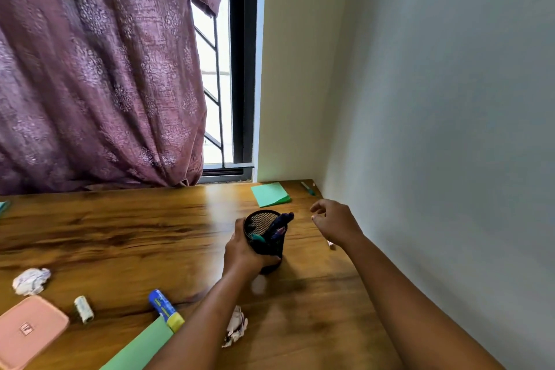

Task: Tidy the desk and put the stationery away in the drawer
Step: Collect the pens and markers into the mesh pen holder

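My left hand [244, 252] grips a black mesh pen holder [265, 239] standing on the wooden desk [120, 231]; several pens stick out of it. My right hand [333, 221] hovers just right of the holder with loosely curled fingers that hold nothing. A green sticky-note pad [271, 194] lies at the back, and a green pen [308, 188] rests in the far right corner. A blue and yellow glue stick [165, 309] lies near the front, beside a sheet of green paper [141, 348].
Crumpled paper balls [31, 281] [236, 327] lie on the desk. A pink case [28, 329] and a small white roll [83, 308] sit at front left. The white wall [435, 159] borders the desk on the right; a purple curtain [96, 69] hangs behind.
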Tool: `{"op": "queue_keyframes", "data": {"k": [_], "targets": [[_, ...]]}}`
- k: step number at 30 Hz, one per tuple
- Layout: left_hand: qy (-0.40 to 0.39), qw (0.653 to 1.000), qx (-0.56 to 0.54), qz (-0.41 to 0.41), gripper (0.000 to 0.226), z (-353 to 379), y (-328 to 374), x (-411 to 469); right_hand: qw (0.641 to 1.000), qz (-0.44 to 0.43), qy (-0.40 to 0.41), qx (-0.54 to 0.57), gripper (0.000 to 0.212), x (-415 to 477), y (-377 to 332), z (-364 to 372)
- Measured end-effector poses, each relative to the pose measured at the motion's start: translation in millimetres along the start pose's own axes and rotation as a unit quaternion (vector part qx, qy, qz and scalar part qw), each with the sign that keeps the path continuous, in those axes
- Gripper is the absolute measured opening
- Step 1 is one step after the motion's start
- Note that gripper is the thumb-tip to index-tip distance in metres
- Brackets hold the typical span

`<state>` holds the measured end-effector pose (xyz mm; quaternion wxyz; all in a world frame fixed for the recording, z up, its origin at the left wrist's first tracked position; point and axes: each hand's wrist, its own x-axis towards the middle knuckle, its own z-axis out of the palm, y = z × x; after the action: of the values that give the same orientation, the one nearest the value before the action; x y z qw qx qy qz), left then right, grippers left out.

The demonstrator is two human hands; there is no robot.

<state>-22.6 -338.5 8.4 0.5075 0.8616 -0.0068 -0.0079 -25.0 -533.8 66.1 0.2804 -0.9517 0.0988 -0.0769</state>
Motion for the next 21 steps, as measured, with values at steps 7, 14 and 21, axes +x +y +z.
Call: {"op": "queue_keyframes", "data": {"k": [7, 14, 21], "targets": [[-0.025, 1.0, 0.005, 0.017, 0.098, 2.2, -7.7, 25.5, 0.997, 0.023, -0.038, -0.069, 0.042, 40.5, 15.8, 27.0], [-0.045, 0.998, -0.004, 0.04, 0.098, 9.0, -15.9, 51.3, 0.982, 0.04, -0.111, -0.151, 0.071, 88.1, 32.4, 55.8], [-0.043, 0.997, -0.017, 0.054, 0.095, 14.6, -16.1, 63.6, 0.979, 0.059, -0.1, -0.166, 0.072, 126.6, 45.3, 65.1]]}}
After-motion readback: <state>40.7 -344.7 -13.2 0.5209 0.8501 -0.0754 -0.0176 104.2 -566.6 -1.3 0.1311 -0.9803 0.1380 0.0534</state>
